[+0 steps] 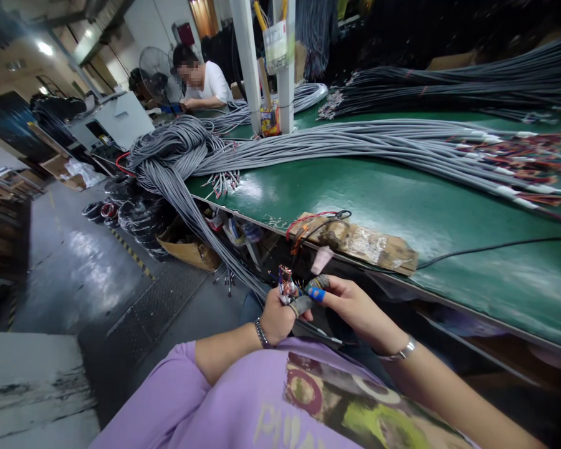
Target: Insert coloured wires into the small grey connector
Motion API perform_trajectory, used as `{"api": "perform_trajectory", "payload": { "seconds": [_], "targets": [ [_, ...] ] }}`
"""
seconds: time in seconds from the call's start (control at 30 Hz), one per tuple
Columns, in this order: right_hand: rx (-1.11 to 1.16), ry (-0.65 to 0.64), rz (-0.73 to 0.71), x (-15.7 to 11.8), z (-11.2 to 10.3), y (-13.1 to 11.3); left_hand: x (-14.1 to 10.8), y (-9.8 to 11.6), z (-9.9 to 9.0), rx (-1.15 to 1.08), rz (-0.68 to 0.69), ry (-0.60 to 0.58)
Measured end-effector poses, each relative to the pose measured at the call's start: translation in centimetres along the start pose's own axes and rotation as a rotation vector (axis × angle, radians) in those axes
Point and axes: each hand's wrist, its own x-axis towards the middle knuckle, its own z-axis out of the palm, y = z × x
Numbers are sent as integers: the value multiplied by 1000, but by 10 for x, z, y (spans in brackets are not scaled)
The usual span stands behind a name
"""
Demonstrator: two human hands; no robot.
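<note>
My left hand [281, 317] is closed round a bundle of grey cables, close to my body. The stripped wire ends [286, 282] stick up from the fist, with white, purple and copper-coloured strands. Beside it, my right hand [339, 299] pinches at the wire ends with thumb and forefinger; what exactly lies between the fingertips is too small to make out. Grey and blue tape or finger covers wrap some fingertips. From the left hand, the grey cables [215, 234] run up over the table edge to a large coiled heap [168, 153].
On the green table [303, 187] lie a long row of grey cables [355, 140] and darker cables [425, 87] behind. A taped cardboard piece [369, 243] with clips sits at the near edge. A person [208, 84] works across the table. Wrapped coils [143, 218] stand on the floor.
</note>
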Motion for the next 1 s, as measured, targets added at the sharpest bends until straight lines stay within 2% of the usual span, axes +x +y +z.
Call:
{"api": "perform_trajectory", "payload": {
  "seconds": [0.1,0.23,0.3,0.4,0.57,0.67,0.77,0.9,1.0],
  "targets": [
    [-99,10,-55,-1,-2,5,1,5,1,21,-57,-45],
    [-331,65,-202,-2,-4,11,4,13,2,21,-214,-140],
    [-379,70,-237,-2,-6,12,5,15,2,16,-267,-184],
    [-311,50,-184,-2,-10,10,5,15,1,-21,-273,-180],
    [-50,40,17,-4,-21,13,7,14,2,-164,-178,55],
    [54,64,79,-4,-17,21,8,12,5,-185,-118,114],
    [99,120,26,-3,-5,24,8,11,7,-142,-84,66],
    [61,81,-2,-2,5,14,6,10,4,-38,-114,-108],
    [44,54,4,0,3,8,6,10,2,-10,-129,-114]
  ]
}}
